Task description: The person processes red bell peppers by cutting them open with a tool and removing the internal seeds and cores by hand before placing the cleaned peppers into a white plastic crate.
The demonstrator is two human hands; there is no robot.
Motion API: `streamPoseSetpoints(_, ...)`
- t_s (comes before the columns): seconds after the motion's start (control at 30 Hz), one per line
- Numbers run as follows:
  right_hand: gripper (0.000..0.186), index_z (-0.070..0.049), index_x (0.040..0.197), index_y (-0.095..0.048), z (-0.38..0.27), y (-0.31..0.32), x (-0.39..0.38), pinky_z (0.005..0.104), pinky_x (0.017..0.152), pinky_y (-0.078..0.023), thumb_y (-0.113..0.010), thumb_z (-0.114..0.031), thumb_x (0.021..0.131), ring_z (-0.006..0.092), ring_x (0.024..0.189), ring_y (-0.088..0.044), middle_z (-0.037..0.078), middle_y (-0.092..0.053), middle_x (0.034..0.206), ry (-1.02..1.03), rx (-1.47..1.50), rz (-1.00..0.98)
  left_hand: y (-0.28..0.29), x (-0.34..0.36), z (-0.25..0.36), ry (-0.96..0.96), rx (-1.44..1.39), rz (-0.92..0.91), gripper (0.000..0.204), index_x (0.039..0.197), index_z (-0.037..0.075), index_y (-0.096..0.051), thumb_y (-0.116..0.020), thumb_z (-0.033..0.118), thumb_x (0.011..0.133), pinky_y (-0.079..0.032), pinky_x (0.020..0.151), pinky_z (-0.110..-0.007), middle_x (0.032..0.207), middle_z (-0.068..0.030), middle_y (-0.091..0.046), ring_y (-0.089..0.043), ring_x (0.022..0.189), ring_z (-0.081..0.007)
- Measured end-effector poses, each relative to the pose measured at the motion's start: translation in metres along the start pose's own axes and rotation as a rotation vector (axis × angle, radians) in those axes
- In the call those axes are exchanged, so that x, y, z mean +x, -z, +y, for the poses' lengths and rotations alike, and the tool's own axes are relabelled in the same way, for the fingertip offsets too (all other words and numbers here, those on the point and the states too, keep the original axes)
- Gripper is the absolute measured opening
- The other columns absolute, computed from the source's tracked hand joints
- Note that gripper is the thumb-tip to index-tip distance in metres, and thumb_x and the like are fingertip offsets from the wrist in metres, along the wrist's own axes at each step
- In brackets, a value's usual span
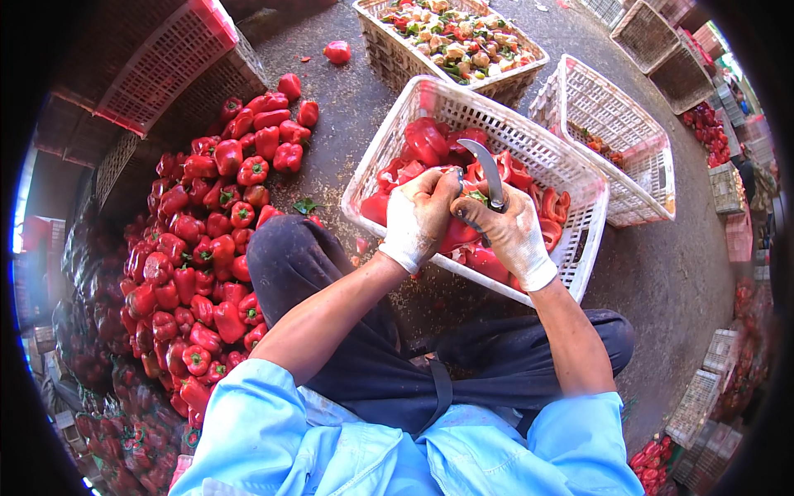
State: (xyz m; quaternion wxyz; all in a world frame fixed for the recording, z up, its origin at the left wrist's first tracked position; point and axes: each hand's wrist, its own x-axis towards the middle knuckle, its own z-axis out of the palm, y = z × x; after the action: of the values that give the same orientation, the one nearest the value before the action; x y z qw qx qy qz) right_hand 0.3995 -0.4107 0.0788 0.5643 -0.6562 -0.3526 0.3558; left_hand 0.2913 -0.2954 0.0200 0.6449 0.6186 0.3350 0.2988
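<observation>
Both my hands wear whitish gloves stained brown at the fingers, and they meet over a white crate [529, 136] of red bell peppers. My right hand [511, 230] is closed round a curved, sickle-like knife [490, 172], its blade pointing up and to the left. Close beside it, my left hand [420, 213] has its fingers curled together; what they hold is hidden. A green bit [478, 197] shows between the hands, and red pepper [456, 236] lies just beneath them. Cut, hollow pepper pieces [552, 207] fill the crate's right side, and rounder peppers [427, 140] its far left.
A large pile of whole red peppers [203, 256] spreads at my left, below stacked crates [169, 66]. Beyond the white crate stand a crate of pepper cores [463, 50] and another white crate [612, 140] with a few scraps. One pepper [337, 52] lies on the floor.
</observation>
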Motion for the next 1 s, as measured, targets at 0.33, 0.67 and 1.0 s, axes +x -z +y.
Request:
streamPoseSetpoints(0.33, 0.056, -0.003, 0.112, -0.070, -0.008, 0.004, -0.001, 0.0215, 0.054, -0.050, -0.092, -0.044, 0.080, 0.0065, 0.060, -0.061, -0.001, -0.065, 0.081, -0.244, 0.284, -0.073, 0.000, 0.004, 0.004, -0.123, 0.047, -0.047, 0.035, 0.098, -0.005, -0.071, -0.063, 0.029, 0.102, -0.052, 0.070, -0.034, 0.075, -0.0154, -0.069, -0.064, 0.073, -0.0129)
streamPoseSetpoints(0.67, 0.041, -0.004, 0.105, -0.075, -0.010, 0.005, -0.003, 0.0216, 0.050, -0.045, -0.088, -0.038, 0.086, 0.0037, 0.057, -0.055, -0.003, -0.062, 0.072, -0.135, 0.046, -0.084, 0.007, 0.005, 0.005, -0.128, 0.081, -0.114, 0.033, 0.099, -0.005, -0.072, -0.063, 0.027, 0.101, -0.052, 0.068, -0.034, 0.074, -0.0138, -0.068, -0.061, 0.072, -0.0107)
streamPoseSetpoints(1.0, 0.041, -0.004, 0.108, -0.069, -0.006, 0.003, -0.008, 0.0240, 0.049, -0.044, -0.081, -0.040, 0.093, 0.0067, 0.059, -0.059, -0.001, -0.063, 0.072, -0.212, 0.234, 0.029, 0.005, 0.018, -0.007, -0.006, -0.017, -0.053, 0.038, 0.090, -0.005, -0.073, -0.069, 0.032, 0.098, -0.050, 0.070, -0.035, 0.074, -0.0144, -0.066, -0.058, 0.072, -0.0129)
